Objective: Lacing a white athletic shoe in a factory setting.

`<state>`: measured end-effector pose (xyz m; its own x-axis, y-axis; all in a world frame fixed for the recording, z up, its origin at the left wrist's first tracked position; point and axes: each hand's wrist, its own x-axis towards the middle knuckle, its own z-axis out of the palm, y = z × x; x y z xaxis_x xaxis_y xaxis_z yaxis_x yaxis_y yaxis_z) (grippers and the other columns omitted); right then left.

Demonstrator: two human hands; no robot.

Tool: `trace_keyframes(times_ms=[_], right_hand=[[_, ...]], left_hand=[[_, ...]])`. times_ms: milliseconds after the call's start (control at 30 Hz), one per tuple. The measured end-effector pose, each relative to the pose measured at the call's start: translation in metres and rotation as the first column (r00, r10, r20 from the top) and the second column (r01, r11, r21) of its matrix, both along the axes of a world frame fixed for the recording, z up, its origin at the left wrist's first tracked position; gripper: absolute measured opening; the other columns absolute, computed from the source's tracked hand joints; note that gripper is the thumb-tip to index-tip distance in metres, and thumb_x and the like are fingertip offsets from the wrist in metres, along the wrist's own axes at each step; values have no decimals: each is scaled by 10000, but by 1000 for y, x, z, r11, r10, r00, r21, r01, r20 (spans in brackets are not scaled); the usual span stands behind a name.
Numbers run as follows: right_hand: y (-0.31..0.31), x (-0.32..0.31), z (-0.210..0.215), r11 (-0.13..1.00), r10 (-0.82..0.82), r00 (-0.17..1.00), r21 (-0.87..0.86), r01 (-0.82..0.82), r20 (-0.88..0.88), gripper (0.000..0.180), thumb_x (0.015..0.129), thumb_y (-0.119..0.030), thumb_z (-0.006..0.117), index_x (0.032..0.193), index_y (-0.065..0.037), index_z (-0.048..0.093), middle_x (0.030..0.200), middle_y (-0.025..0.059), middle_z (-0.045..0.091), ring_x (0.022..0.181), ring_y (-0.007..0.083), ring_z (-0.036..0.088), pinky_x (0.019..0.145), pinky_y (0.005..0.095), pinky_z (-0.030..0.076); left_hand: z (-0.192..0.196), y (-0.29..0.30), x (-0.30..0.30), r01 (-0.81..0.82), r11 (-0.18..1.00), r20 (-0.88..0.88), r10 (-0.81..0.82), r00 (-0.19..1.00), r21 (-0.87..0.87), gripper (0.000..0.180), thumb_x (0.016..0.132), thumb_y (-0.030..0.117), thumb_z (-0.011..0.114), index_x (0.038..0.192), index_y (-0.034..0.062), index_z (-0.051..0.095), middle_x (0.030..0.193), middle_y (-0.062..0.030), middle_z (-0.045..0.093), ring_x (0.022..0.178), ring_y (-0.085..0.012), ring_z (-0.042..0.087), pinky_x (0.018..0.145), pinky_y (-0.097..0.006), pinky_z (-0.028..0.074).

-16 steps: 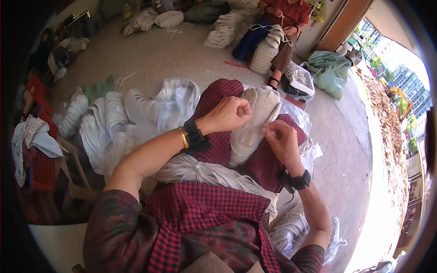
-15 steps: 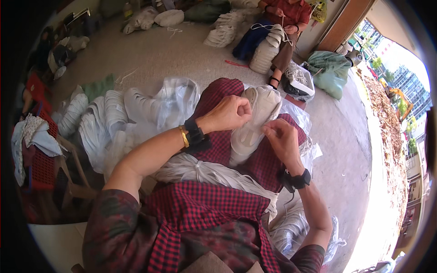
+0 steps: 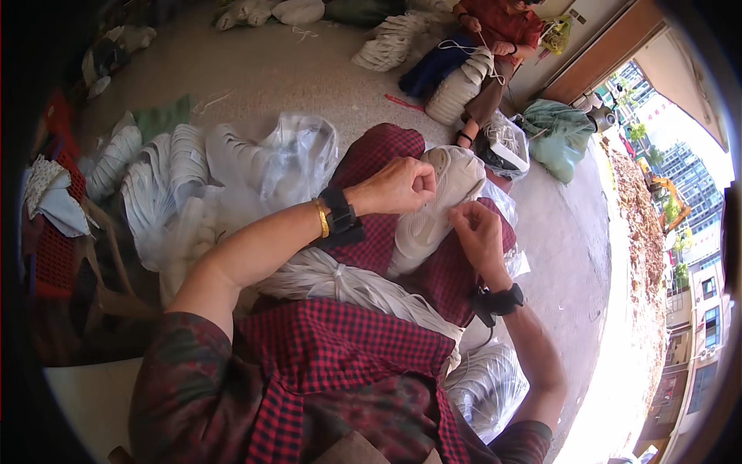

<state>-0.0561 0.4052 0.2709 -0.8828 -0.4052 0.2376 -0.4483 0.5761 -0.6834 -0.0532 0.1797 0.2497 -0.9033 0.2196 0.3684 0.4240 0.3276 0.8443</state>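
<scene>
A stack of off-white shoe uppers (image 3: pixel 417 224) stands between my knees, which are covered in red-and-black checked cloth (image 3: pixel 369 145). My left hand (image 3: pixel 400 186) is closed above the left side of the stack, knuckles up. To the right of the uppers, my right hand (image 3: pixel 479 236) pinches thumb and fingertips together. Whatever either hand holds is too thin or hidden to make out. Across my lap lies a tied bundle of white shoelaces (image 3: pixel 328 277).
Plastic-wrapped stacks of white uppers (image 3: pixel 188 158) line the floor at my left, beside a red crate (image 3: pixel 58 255). Another bagged stack (image 3: pixel 491 387) lies by my right elbow. Ahead sits a person in red (image 3: pixel 514 31) working a white lace, near a green sack (image 3: pixel 560 135).
The view has shifted slightly. Both my hands keep nearly the same closed pose over the uppers, the left one a little farther right in the picture.
</scene>
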Motion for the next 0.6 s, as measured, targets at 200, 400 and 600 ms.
trace_keyframes(times_ms=[200, 400, 600], right_hand=[[-7, 6, 2, 999, -4, 993, 50, 10, -118, 225, 880, -194, 707, 840, 22, 663, 678, 47, 634, 634, 74, 558, 590, 272, 461], [-5, 5, -1, 1000, 17, 1000, -6, -17, -10, 215, 901, -184, 688, 873, 29, 675, 698, 34, 637, 665, 66, 566, 619, 261, 471], [-5, 9, -6, 987, 60, 993, -155, -43, 104, 200, 941, -176, 659, 922, 21, 689, 763, -13, 642, 707, 45, 551, 647, 239, 459]], left_hand=[[-4, -1, 1, 1, 1000, -14, -1, 1000, 25, 99, 821, 92, 698, 806, 6, 650, 668, -36, 651, 619, -96, 606, 585, -280, 492], [-5, 2, -2, -21, 999, -41, 23, 999, 38, 67, 812, 62, 662, 811, -3, 644, 653, -49, 643, 609, -104, 610, 572, -294, 493], [-8, 4, -2, -22, 999, -79, 25, 997, 34, 56, 809, 49, 639, 812, -7, 632, 646, -74, 638, 583, -125, 603, 554, -315, 486]])
